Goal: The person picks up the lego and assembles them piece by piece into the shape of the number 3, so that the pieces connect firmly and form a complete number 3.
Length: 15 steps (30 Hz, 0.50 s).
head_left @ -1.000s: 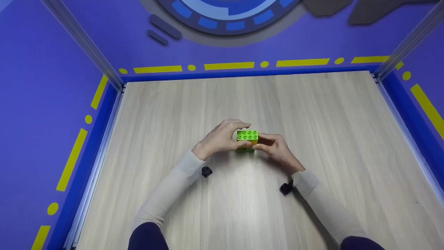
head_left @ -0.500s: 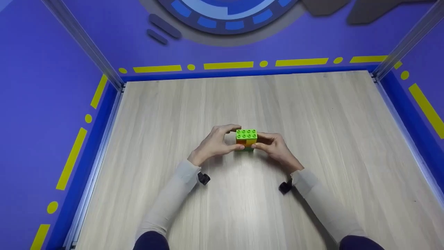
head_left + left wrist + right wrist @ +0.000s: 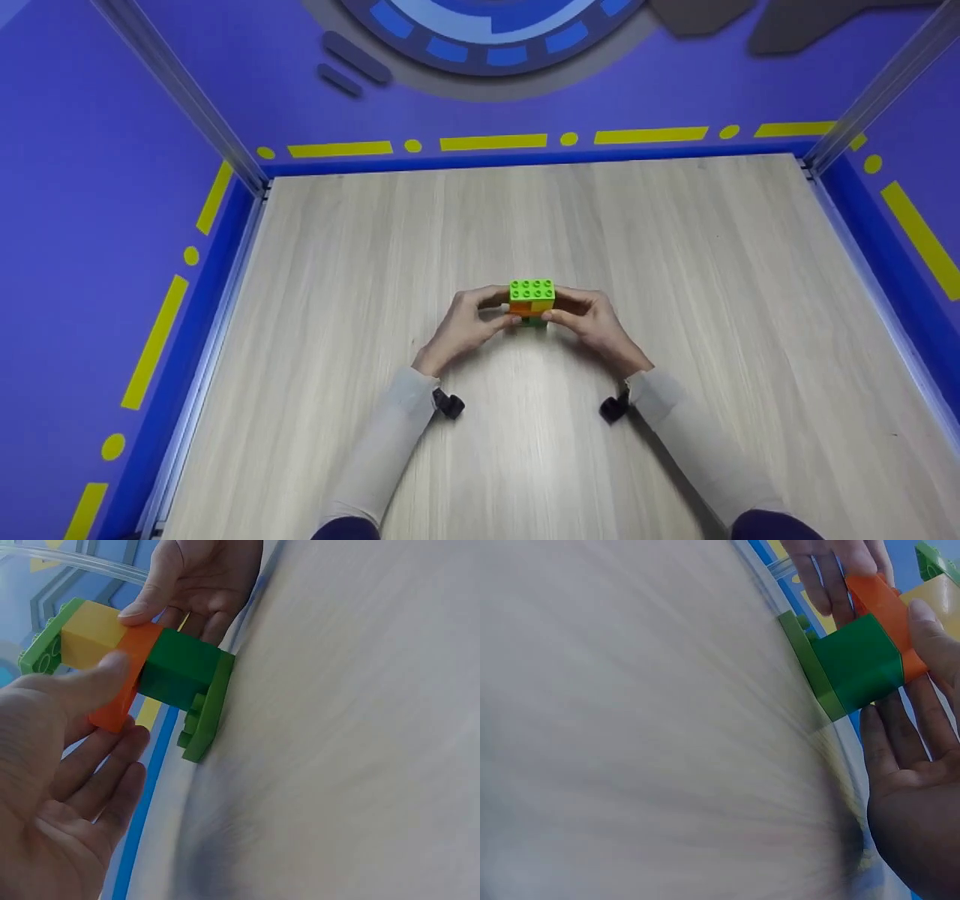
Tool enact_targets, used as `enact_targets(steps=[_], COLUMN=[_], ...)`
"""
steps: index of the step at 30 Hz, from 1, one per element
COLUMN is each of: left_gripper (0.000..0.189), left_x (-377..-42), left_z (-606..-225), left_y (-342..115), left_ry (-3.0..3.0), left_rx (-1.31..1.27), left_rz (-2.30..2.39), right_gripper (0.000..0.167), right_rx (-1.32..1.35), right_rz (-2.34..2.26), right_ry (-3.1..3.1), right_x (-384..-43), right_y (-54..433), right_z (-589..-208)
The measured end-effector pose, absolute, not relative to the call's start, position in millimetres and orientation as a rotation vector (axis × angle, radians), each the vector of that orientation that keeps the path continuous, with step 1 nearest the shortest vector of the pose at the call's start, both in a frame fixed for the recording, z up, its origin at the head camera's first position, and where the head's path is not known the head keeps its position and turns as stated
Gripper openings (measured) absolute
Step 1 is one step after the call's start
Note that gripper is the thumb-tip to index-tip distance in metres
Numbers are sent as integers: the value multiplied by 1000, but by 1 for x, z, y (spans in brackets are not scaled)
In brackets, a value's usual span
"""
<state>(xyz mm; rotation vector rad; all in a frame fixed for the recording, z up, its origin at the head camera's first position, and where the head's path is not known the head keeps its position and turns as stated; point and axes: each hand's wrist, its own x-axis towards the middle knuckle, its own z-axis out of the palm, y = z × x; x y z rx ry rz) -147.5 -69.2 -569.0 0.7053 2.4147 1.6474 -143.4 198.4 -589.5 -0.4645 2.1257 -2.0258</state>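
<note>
A small stack of toy building bricks stands at the middle of the table between both hands. On top is a light green studded plate [image 3: 532,289], with a yellow brick [image 3: 91,634] under it. Below lie an orange brick [image 3: 116,709], a dark green brick [image 3: 184,667] and another light green plate [image 3: 212,709] at the bottom. My left hand [image 3: 461,330] holds the stack's left side, its thumb in front at the orange brick and its fingers behind. From the right, my right hand [image 3: 604,330] grips it, with the thumb in front near the orange and yellow bricks.
The pale wood-grain table [image 3: 375,247] reaches to a blue-purple back wall [image 3: 495,112] with yellow marks. Side walls and metal corner posts [image 3: 180,97] bound it at left and right. A black wrist camera [image 3: 450,406] sits on each forearm.
My left hand has come down from the stack's upper left and taken hold lower at its left side. The right hand stays almost where it was. The stack has hardly moved.
</note>
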Motion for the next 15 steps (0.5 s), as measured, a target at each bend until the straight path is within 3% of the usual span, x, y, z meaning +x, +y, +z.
enact_targets(steps=[15], left_gripper=[42], left_x=[-146], left_z=[-573], left_y=[-68], left_ry=[2357], left_rx=[664], left_rz=[1722], right_gripper=[48], right_rx=[-419], right_rz=[-2090], right_ry=[2083], right_x=[-138], right_y=[197], right_z=[-588])
